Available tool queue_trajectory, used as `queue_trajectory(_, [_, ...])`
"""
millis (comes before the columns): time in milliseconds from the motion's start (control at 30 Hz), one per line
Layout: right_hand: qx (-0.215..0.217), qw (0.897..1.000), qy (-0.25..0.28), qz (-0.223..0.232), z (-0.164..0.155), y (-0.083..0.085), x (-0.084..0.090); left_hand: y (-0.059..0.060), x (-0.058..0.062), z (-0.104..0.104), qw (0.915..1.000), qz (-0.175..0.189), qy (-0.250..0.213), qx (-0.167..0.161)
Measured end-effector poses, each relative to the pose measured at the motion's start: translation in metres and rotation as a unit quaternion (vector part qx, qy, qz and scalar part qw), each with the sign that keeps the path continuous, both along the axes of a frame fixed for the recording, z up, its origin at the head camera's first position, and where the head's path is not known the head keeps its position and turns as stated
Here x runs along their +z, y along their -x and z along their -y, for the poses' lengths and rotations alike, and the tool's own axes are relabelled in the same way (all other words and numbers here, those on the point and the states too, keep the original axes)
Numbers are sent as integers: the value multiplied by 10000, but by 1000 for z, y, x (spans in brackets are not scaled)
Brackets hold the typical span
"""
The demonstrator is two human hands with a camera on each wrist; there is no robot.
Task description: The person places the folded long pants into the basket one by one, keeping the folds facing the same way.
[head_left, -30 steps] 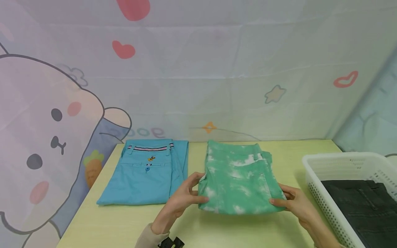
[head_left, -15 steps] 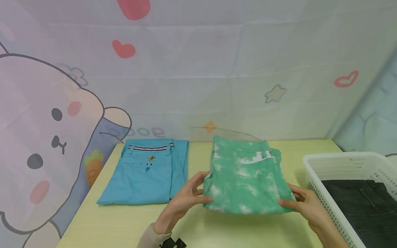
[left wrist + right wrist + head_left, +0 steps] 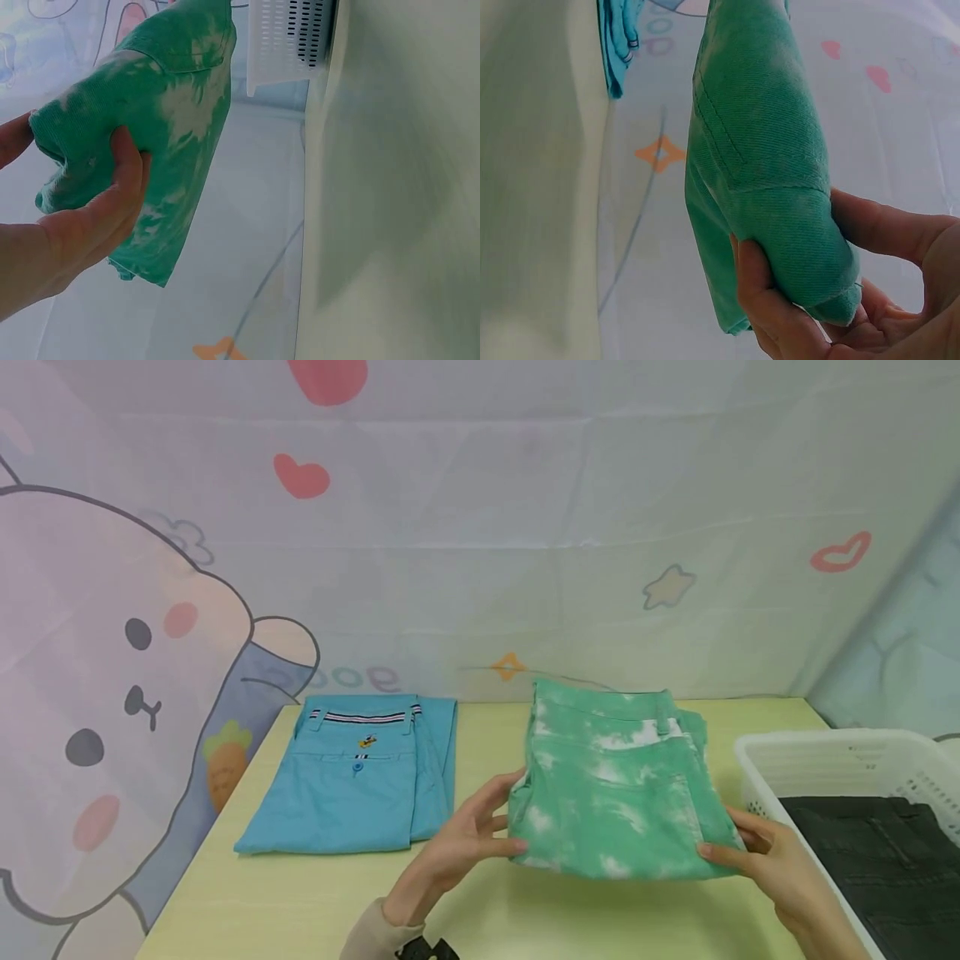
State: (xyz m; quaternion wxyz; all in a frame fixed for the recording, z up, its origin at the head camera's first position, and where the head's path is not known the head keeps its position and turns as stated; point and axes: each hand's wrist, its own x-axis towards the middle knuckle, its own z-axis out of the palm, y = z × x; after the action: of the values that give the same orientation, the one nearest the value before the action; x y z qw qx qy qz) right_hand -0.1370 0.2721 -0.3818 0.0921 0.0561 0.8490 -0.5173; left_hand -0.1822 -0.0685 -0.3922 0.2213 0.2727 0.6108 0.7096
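Observation:
Folded green-and-white tie-dye trousers (image 3: 615, 789) hang just above the yellow table (image 3: 300, 902), held at both near corners. My left hand (image 3: 468, 839) grips the left near corner, thumb on top, and the left wrist view shows the same hold on the trousers (image 3: 161, 112) with the left hand (image 3: 90, 217) underneath. My right hand (image 3: 772, 860) pinches the right near corner; in the right wrist view its fingers (image 3: 769, 300) curl round the folded trousers (image 3: 757, 150).
Folded blue trousers (image 3: 352, 781) lie flat at the table's back left. A white perforated basket (image 3: 787, 756) holding dark folded clothing (image 3: 885, 852) stands at the right edge, close to my right hand. A cartoon-printed cloth backdrop rises behind the table.
Both hands have carried the green trousers to the right, toward the white basket, and slightly up off the table. The blue trousers have not moved.

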Motion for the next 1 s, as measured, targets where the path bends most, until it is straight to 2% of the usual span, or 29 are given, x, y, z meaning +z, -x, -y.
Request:
queue_trajectory(233, [-242,9979,44,605,-8,-7,3,0,-1,-9,9998,115,26,-138])
queue_trajectory(667, [-392,9938,-535,887,-20,-17,4,-4,0,-22,9992,215,-27,-345])
queue_trajectory(800, [-433,9923,-717,917,-22,-21,5,-3,-2,-26,9989,144,-120,-433])
queue_trajectory(1000, [-644,9905,-661,1015,-30,-26,3,-3,-5,-34,9983,51,-256,-526])
